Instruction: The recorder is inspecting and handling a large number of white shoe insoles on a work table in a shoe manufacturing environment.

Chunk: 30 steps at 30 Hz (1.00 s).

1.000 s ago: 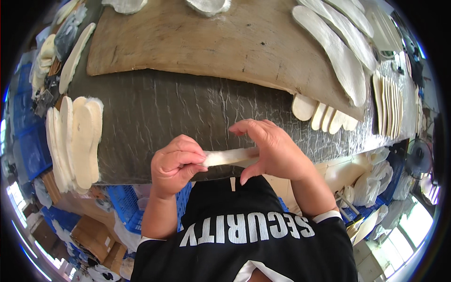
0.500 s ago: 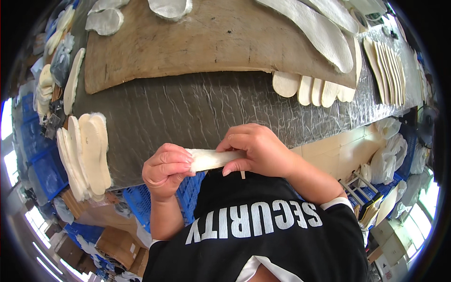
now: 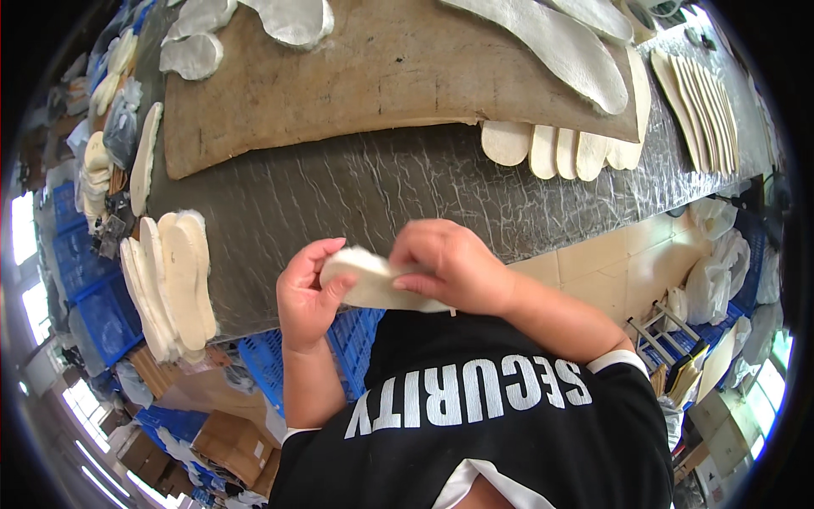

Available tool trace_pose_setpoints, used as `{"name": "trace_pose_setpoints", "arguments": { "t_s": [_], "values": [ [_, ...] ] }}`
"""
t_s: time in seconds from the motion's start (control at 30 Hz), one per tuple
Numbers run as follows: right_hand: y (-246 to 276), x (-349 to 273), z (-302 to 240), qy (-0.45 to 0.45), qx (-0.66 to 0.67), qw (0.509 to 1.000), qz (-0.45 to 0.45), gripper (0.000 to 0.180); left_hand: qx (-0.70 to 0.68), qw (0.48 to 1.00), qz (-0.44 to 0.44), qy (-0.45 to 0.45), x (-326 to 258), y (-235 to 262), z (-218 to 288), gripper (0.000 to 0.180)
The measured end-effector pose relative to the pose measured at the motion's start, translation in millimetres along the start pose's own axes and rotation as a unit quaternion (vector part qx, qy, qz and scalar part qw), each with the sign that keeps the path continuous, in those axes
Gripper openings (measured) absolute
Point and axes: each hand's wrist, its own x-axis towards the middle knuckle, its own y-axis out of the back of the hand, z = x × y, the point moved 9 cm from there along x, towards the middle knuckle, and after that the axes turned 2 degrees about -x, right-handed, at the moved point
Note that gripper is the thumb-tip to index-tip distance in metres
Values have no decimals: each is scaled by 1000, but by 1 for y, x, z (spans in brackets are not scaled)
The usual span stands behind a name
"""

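Between my two hands is a cream insole (image 3: 370, 284) with a fluffy edge, held just above the near edge of the table. My left hand (image 3: 310, 288) grips its rounded end, thumb on the near face and fingers behind. My right hand (image 3: 445, 265) pinches the other part between thumb and curled fingers; those fingers are slightly blurred. To the left, a stack of cream insoles (image 3: 178, 284) leans at the table edge.
A dark, wrinkled sheet covers the table (image 3: 339, 191). Across it lies a brown board (image 3: 339, 93) bearing silvery-white insoles (image 3: 555, 55). More insoles (image 3: 566, 153) stick out beneath its edge, and a fanned row (image 3: 697, 114) lies far right. Blue crates (image 3: 352, 343) stand below.
The insole has turned, so its broad face now shows instead of a narrow edge. My left thumb has shifted onto that face. The whole view has moved slightly.
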Motion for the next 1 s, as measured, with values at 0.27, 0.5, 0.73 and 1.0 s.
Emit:
{"name": "trace_pose_setpoints", "arguments": {
  "t_s": [0.27,0.5,0.73,1.0],
  "values": [
    [-28,-30,69,-258,280,918,-106,37,-248,950,77,172,19,-6,-23,39],
    [-42,-46,92,-330,620,707,-75,42,209,966,-19,-152,9,-43,39,72],
    [-49,-48,85,-273,705,644,-116,37,381,877,-91,-279,7,-90,71,60],
    [-52,-64,56,-308,720,606,-139,32,453,838,-151,-263,13,-114,75,48]
  ]
}}
